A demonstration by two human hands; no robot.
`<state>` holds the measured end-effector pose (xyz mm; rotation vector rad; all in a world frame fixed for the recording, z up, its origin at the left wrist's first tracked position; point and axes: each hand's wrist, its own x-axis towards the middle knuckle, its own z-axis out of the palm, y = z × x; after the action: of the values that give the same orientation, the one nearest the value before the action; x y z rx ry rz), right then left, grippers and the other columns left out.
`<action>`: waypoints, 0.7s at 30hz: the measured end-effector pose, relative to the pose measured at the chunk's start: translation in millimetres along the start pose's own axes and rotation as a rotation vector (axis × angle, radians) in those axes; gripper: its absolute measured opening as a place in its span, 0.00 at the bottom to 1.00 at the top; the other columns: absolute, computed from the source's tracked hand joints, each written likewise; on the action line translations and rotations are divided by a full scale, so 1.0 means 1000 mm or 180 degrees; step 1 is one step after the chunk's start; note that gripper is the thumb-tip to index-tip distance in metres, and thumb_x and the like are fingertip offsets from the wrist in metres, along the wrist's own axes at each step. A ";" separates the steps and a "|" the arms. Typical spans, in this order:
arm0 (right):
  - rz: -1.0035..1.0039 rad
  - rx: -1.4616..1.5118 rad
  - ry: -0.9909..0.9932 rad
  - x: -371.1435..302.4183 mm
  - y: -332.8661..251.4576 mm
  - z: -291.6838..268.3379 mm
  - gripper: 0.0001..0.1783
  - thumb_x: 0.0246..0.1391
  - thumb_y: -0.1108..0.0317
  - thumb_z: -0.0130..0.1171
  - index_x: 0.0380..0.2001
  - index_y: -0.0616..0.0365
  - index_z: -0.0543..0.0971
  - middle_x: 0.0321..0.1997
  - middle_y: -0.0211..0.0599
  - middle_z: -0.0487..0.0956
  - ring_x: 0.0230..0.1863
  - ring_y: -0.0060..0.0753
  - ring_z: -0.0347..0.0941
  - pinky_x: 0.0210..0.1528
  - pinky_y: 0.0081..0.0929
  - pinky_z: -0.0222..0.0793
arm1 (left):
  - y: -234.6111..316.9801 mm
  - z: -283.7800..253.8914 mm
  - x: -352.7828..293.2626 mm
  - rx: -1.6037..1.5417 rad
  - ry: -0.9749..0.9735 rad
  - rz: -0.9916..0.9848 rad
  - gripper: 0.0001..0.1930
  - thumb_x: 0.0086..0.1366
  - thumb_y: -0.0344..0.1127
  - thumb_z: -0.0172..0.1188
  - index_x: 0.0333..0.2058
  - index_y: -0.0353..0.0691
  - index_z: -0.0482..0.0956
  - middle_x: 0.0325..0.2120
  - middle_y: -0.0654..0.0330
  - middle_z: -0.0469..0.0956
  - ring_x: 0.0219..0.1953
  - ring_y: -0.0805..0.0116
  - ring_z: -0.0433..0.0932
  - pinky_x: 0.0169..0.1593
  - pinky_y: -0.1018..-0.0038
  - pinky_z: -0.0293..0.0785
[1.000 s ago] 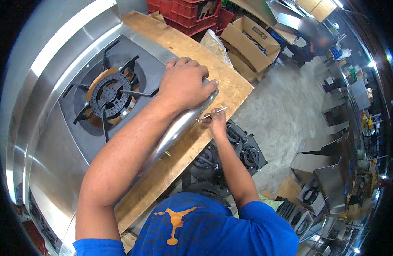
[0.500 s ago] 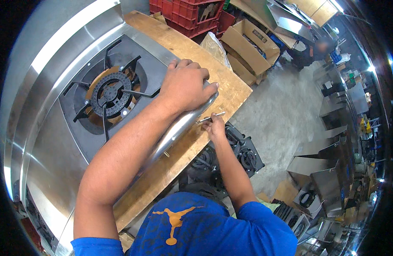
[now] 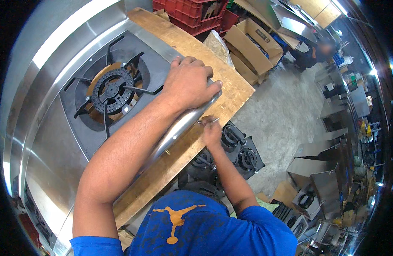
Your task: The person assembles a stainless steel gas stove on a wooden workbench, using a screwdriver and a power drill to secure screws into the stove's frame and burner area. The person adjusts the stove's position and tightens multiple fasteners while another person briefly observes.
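Note:
A stainless-steel gas stove (image 3: 43, 179) with a black burner and pan supports lies across the left side. My left hand (image 3: 191, 81) grips its right front corner, fingers curled over the side edge and thumb at the rounded front edge. Below that front edge, my right hand (image 3: 211, 134) is closed around a thin metal rod (image 3: 215, 120), held close to the stove's front. Motion smears its fingers, and the rod's exact kind cannot be made out. A small brass-coloured stem (image 3: 167, 152) sticks out from the stove's front, left of my right hand.
The stove stands on a worn wooden table (image 3: 237, 91). Black burner units (image 3: 247, 158) sit below the table's edge. Beyond are red crates (image 3: 190, 17) and an open cardboard box (image 3: 252, 47). Another person (image 3: 311, 53) is at the far right, and sheet-metal panels (image 3: 320, 166) stand on the floor.
My right hand has turned and moved slightly left, swinging the rod with it. My left hand keeps its hold on the stove's corner. The whole view has shifted a little.

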<state>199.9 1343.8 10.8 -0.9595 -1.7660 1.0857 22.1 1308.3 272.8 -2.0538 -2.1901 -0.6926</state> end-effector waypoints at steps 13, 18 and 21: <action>0.0029 0.0311 -0.0421 0.008 -0.009 -0.023 0.07 0.68 0.67 0.53 0.42 0.60 0.73 0.41 0.41 0.81 0.37 0.32 0.81 0.42 0.32 0.79 | -0.001 0.000 -0.001 -0.0021 0.0004 -0.0019 0.23 0.63 0.55 0.58 0.41 0.40 0.85 0.43 0.50 0.81 0.55 0.49 0.74 0.65 0.48 0.60; -0.0874 -0.0375 -0.0523 -0.008 -0.023 -0.009 0.07 0.60 0.74 0.53 0.40 0.63 0.77 0.41 0.43 0.81 0.38 0.38 0.81 0.45 0.35 0.77 | 0.001 -0.003 0.000 -0.0004 -0.0040 -0.0056 0.23 0.63 0.55 0.58 0.41 0.40 0.85 0.44 0.51 0.82 0.55 0.49 0.74 0.67 0.46 0.58; -0.1580 -0.0959 -0.0651 -0.011 -0.023 -0.008 0.08 0.58 0.76 0.51 0.39 0.64 0.77 0.40 0.45 0.81 0.38 0.40 0.81 0.46 0.37 0.76 | 0.001 -0.003 0.000 -0.0024 -0.0052 -0.0045 0.23 0.63 0.55 0.59 0.41 0.40 0.86 0.44 0.51 0.82 0.56 0.49 0.74 0.67 0.45 0.57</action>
<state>207.5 1329.0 31.5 -0.5387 -2.2260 0.6262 22.5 1307.1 275.9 -2.0568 -2.2163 -0.6889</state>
